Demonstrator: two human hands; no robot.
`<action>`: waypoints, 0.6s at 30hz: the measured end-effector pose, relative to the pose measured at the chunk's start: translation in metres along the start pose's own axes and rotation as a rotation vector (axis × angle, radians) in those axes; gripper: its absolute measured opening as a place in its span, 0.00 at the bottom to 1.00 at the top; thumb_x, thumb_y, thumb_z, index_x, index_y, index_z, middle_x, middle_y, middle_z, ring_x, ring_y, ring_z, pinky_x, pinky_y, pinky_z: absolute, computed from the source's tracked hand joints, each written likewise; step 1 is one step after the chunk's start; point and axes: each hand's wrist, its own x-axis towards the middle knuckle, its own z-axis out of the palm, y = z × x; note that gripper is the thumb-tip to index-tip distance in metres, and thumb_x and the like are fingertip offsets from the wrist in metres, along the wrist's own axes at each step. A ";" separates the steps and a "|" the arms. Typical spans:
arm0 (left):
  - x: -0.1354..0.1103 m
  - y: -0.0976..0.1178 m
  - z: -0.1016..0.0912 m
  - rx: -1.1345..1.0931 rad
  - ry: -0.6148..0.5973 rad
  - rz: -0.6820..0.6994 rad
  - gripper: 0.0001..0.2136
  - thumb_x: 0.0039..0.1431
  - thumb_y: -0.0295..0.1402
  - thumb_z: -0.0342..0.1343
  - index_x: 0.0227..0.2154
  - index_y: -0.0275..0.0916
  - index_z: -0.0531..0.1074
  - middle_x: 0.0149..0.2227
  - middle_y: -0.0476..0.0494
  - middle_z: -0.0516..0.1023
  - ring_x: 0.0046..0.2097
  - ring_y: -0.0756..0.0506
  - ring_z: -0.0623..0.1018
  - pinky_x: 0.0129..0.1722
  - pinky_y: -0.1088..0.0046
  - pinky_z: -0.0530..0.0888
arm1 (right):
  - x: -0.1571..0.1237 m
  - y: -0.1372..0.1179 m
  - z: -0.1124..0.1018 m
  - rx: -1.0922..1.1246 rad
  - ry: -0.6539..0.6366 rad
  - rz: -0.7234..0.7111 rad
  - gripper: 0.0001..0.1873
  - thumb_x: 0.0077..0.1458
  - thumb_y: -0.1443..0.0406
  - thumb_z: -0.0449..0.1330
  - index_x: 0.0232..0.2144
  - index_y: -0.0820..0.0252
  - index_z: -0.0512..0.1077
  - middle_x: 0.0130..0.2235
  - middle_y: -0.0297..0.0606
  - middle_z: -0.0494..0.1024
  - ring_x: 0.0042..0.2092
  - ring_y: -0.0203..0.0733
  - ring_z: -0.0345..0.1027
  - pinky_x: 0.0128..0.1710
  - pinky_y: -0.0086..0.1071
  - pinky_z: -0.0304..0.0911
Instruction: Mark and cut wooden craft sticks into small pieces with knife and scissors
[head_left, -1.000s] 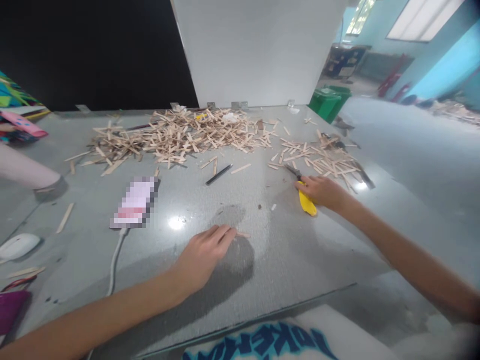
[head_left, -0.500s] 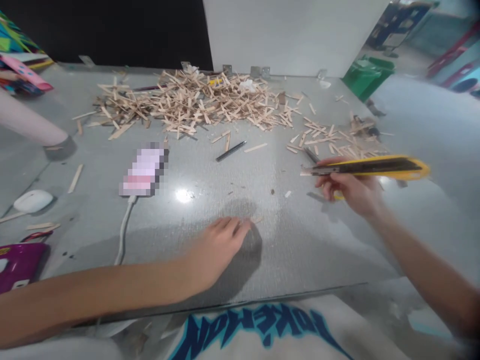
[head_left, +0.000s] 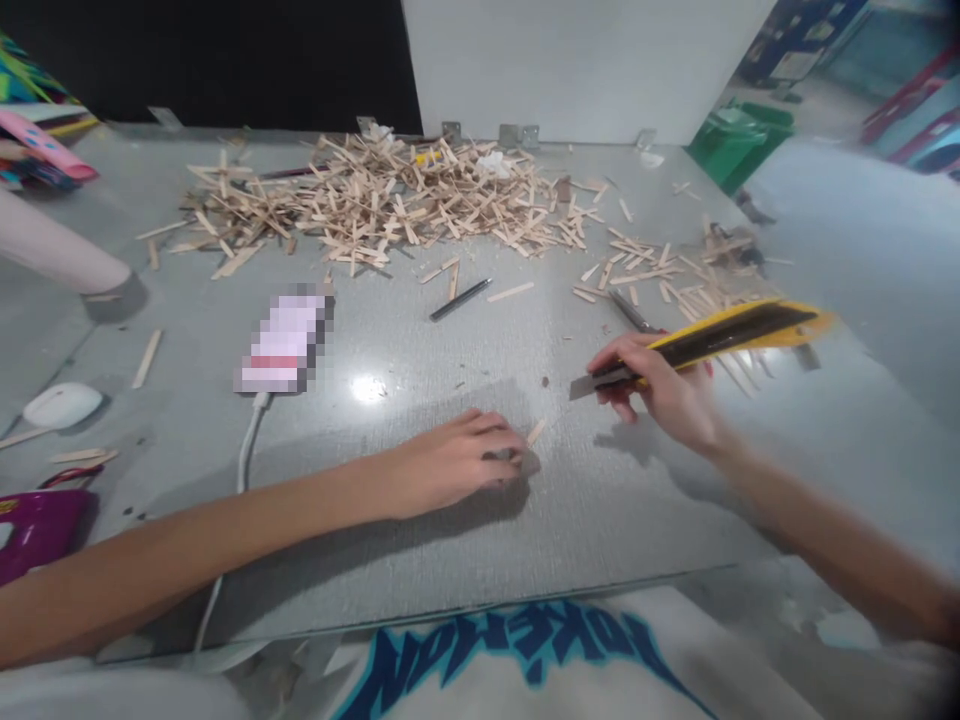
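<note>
My right hand [head_left: 667,395] grips a yellow utility knife [head_left: 720,335] just above the grey table [head_left: 420,540], its blade end pointing left. My left hand [head_left: 457,465] lies low on the table with its fingers curled, pinching one end of a short wooden stick [head_left: 535,432]. The knife tip is a little to the right of that stick. A large heap of wooden sticks [head_left: 375,200] lies at the back of the table, with a smaller scatter [head_left: 660,275] behind my right hand.
A phone [head_left: 283,343] on a white cable lies left of centre, a black pen [head_left: 460,299] beyond it. A white mouse [head_left: 61,404] and a purple object [head_left: 34,525] sit at the left edge. Another person's arm [head_left: 60,255] rests far left. A green bin [head_left: 739,145] stands off the table's right.
My right hand picked the knife up off the table and brought it left and down toward the stick. My left hand's fingers curled in and pinched the stick.
</note>
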 end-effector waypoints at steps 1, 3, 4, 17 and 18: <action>0.002 -0.003 0.004 0.019 0.037 -0.007 0.03 0.74 0.29 0.58 0.45 0.39 0.77 0.58 0.39 0.80 0.58 0.37 0.75 0.58 0.58 0.72 | 0.001 -0.001 0.003 -0.014 0.010 0.014 0.24 0.67 0.45 0.64 0.32 0.60 0.81 0.24 0.37 0.80 0.17 0.35 0.67 0.14 0.29 0.61; 0.006 -0.005 0.014 0.074 0.122 -0.070 0.05 0.75 0.33 0.58 0.44 0.38 0.77 0.56 0.38 0.81 0.58 0.37 0.76 0.57 0.57 0.73 | 0.002 -0.002 0.010 -0.052 0.024 0.041 0.23 0.65 0.45 0.67 0.34 0.59 0.80 0.25 0.37 0.81 0.18 0.35 0.68 0.15 0.29 0.62; 0.007 -0.005 0.019 0.104 0.160 -0.109 0.05 0.76 0.32 0.58 0.46 0.37 0.77 0.55 0.38 0.81 0.57 0.37 0.76 0.56 0.58 0.74 | 0.002 -0.001 0.013 -0.074 0.024 0.049 0.22 0.63 0.45 0.69 0.34 0.58 0.80 0.25 0.36 0.81 0.18 0.35 0.69 0.16 0.29 0.63; 0.009 0.009 0.037 0.079 0.297 -0.116 0.16 0.75 0.21 0.47 0.58 0.35 0.73 0.52 0.38 0.83 0.53 0.42 0.79 0.55 0.61 0.75 | -0.010 0.032 0.026 -0.669 0.118 -0.355 0.13 0.73 0.57 0.60 0.34 0.53 0.77 0.31 0.37 0.83 0.30 0.42 0.76 0.35 0.37 0.69; 0.010 0.008 0.038 0.101 0.302 -0.124 0.15 0.75 0.21 0.48 0.58 0.34 0.73 0.56 0.35 0.82 0.57 0.40 0.78 0.58 0.58 0.74 | -0.009 0.035 0.027 -0.676 0.116 -0.377 0.14 0.73 0.58 0.60 0.33 0.53 0.77 0.30 0.36 0.82 0.30 0.42 0.75 0.34 0.37 0.69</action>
